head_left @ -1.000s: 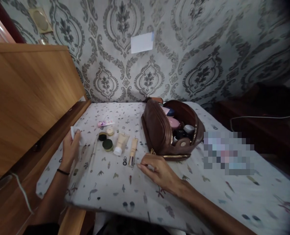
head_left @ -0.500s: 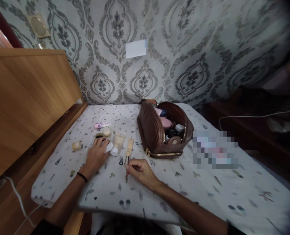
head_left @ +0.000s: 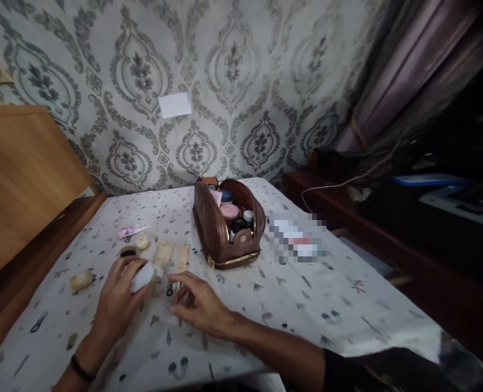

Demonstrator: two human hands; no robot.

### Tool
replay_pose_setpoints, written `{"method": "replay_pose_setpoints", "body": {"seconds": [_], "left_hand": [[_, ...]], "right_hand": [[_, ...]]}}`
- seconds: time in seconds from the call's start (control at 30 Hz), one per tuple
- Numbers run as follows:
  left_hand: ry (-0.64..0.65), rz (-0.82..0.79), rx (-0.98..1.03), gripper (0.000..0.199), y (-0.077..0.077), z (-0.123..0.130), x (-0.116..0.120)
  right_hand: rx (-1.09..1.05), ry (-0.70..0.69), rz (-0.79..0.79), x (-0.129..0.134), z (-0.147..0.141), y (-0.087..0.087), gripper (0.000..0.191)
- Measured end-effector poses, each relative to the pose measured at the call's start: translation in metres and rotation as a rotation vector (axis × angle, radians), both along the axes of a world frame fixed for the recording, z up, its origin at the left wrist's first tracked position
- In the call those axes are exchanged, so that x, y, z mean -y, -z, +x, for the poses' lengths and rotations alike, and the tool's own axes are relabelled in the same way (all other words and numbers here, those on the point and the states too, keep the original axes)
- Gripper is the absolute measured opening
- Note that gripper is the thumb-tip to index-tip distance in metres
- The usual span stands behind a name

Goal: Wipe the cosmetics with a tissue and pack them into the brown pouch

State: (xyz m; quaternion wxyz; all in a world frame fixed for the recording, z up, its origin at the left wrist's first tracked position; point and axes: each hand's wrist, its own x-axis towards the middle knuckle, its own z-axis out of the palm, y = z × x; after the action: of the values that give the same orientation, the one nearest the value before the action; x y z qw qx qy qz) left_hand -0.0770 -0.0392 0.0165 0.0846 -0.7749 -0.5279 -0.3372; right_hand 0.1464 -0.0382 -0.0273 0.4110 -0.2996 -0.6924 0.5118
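My left hand (head_left: 119,296) is wrapped round a small white container (head_left: 142,276), held just above the cloth; its exact kind I cannot make out. To its right, my right hand (head_left: 203,307) hovers with thumb and fingers curved apart, nothing visible between them. Its fingertips are close to the lower end of a slim beige tube (head_left: 184,256). A wider beige squeeze tube (head_left: 163,253) lies between the hands, its lower end partly behind the white container. Past my left fingers sit a dark-topped round jar (head_left: 129,251) and a small cream jar (head_left: 142,242).
An unzipped brown toiletry bag (head_left: 237,256), filled with cosmetics, stands beyond my right hand. A pink-and-white tube (head_left: 134,231) and a yellowish bottle (head_left: 81,281) lie at left. A pixelated item (head_left: 297,238) rests right of the bag. Wooden furniture (head_left: 29,179) borders the left side.
The view has swung right, so everything sits further left. My left hand now grips the white container more visibly, tilted. My right fingers have spread from a pinch beside the slim tube.
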Motion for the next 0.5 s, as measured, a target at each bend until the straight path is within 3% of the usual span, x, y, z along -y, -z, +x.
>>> {"method": "replay_pose_setpoints", "body": {"seconds": [0.07, 0.13, 0.23, 0.37, 0.5], "left_hand": [[0.095, -0.015, 0.041, 0.022, -0.011, 0.023, 0.010], [0.198, -0.024, 0.061, 0.026, -0.016, 0.047, 0.017], [0.310, -0.057, 0.035, 0.030, -0.017, 0.074, 0.018], [0.307, -0.012, -0.050, 0.022, -0.019, 0.085, 0.011], [0.342, 0.137, -0.119, 0.033, -0.029, 0.089, 0.009]], "right_hand": [[-0.048, -0.006, -0.011, -0.001, 0.000, 0.001, 0.072], [-0.105, 0.002, 0.010, -0.004, 0.000, 0.000, 0.078], [-0.214, 0.024, 0.045, -0.009, 0.003, -0.005, 0.064], [-0.300, 0.001, -0.037, -0.013, 0.008, -0.004, 0.048], [-0.181, 0.004, -0.069, -0.011, 0.007, 0.012, 0.039]]}}
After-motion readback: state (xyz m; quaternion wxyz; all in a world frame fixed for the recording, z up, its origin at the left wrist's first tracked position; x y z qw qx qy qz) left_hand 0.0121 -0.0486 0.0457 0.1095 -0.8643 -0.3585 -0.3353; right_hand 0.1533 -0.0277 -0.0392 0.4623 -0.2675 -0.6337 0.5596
